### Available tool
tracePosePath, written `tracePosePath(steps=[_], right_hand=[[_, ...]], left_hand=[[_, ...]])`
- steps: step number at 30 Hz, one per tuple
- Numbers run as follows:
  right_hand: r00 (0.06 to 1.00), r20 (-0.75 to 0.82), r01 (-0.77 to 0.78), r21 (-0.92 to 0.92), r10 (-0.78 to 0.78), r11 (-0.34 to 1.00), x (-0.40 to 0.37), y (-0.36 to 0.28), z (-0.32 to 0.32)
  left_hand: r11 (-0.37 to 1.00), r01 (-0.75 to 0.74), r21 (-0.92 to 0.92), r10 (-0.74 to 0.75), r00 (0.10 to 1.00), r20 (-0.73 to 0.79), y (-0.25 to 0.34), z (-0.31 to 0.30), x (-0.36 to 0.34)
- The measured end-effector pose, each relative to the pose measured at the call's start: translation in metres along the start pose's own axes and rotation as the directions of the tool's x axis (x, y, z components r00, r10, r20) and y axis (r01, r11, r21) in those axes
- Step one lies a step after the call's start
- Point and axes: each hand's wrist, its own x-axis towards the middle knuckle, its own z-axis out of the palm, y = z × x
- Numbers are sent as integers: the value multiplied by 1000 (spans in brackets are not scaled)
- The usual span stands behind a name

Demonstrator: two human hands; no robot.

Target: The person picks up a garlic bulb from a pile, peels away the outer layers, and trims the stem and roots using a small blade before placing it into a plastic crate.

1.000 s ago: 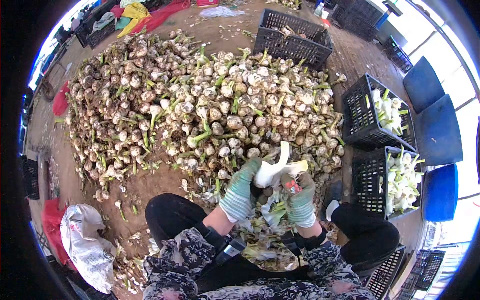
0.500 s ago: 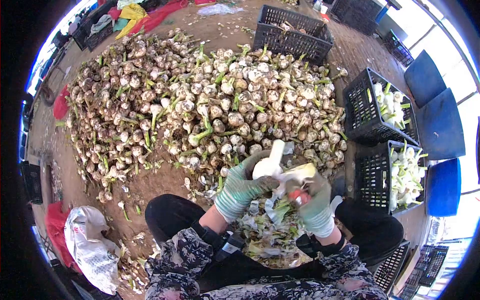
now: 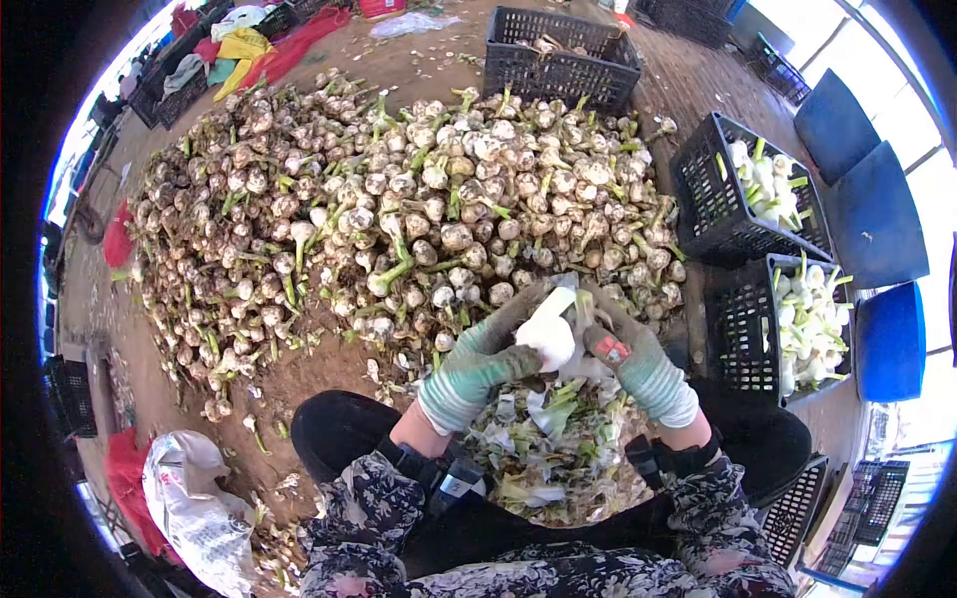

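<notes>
My left hand (image 3: 483,364), in a grey and green striped work glove, is wrapped round a white garlic bulb (image 3: 548,337) whose cut stem points up. My right hand (image 3: 633,359), gloved alike with a red patch at the thumb, is closed beside the bulb. Its fingers pinch loose garlic skin (image 3: 586,317) at the bulb's right side. Below both hands, between my knees, lies a heap of peeled skins and leaves (image 3: 543,439). Just beyond the hands spreads a large pile of unpeeled garlic (image 3: 399,219) with soil on it.
Two black crates (image 3: 733,334) of clean white garlic (image 3: 805,329) stand at my right, with blue panels (image 3: 877,214) behind them. Another black crate (image 3: 558,75) sits past the pile. A white sack (image 3: 194,508) lies at my left near red netting (image 3: 130,488).
The right hand has swung outward and up to the bulb's side, with skin between its fingers. The bulb has tilted in the left hand. The view has shifted slightly.
</notes>
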Motion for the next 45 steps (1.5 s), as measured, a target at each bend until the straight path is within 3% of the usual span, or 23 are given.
tracePosePath(steps=[1,3,5,8,9,11,12,14,15,17,19,21,26,27,29,31,33,34,37,38,41,43,45], right_hand=[[996,-73,-32,229,50,973,-1,-20,12],[925,-138,301,-306,-355,903,-3,-34,36],[863,-162,370,-441,-478,818,-7,-34,48],[978,-178,144,188,-110,972,-7,-20,33],[987,-159,39,161,-13,986,-2,-7,23],[997,55,-13,-565,54,825,8,1,0],[997,49,-16,-563,53,826,6,2,-1],[976,25,195,-543,-217,817,-2,-2,-1],[978,24,187,-542,-208,819,-3,-7,0],[1000,-10,30,33,-30,999,3,-19,7],[995,-11,102,-49,-103,994,8,-12,16],[987,105,-140,166,123,976,8,-24,20],[990,127,-110,492,54,864,5,-10,14],[991,125,-112,493,58,863,5,-17,17],[994,88,-70,61,65,996,5,-31,23],[986,136,-123,174,100,977,5,-27,22],[861,97,500,14,-499,866,18,-20,30],[985,127,-151,293,119,944,8,-21,23],[975,208,-164,451,76,877,13,4,18],[985,68,129,338,-161,932,14,4,23],[988,-88,-92,332,127,939,-3,-11,21],[984,-141,-78,205,108,976,-9,-10,24],[968,-178,116,-301,-175,947,-10,-13,31]], left_hand=[[1000,3,4,-3,1000,2,-5,-1,1],[989,13,-149,-25,997,-75,-13,-1,-1],[983,-155,-101,144,984,-104,-21,-3,3],[972,-110,-208,122,991,46,-21,-27,5],[973,-105,-204,117,992,45,-20,-26,2],[930,27,-367,-49,998,-51,-17,-23,-3],[959,15,-281,-23,999,-24,-18,-25,0],[982,5,-189,-9,1000,-18,-15,-18,3],[995,-12,-95,11,1000,-12,-12,-13,4],[998,3,-66,-3,1000,6,-13,-10,5],[998,22,-58,-21,1000,10,-15,-8,6],[998,28,-60,-26,999,29,-11,-8,4],[997,8,-72,-7,1000,16,-17,-13,3],[999,-14,-52,15,1000,17,-19,-11,5],[999,-43,-9,43,999,-5,-20,-11,6],[1000,-12,20,12,1000,-16,-17,-12,4],[1000,-10,-30,9,1000,-23,-19,-10,4],[1000,-5,-22,5,1000,-14,-21,-10,4],[1000,4,-21,-4,1000,25,-19,-13,4],[1000,-11,-23,11,1000,1,-23,-16,5],[993,-37,-113,35,999,-18,-29,-17,5],[945,-163,284,203,972,-115,-24,-10,7],[949,-179,259,215,969,-120,-26,-5,8]])
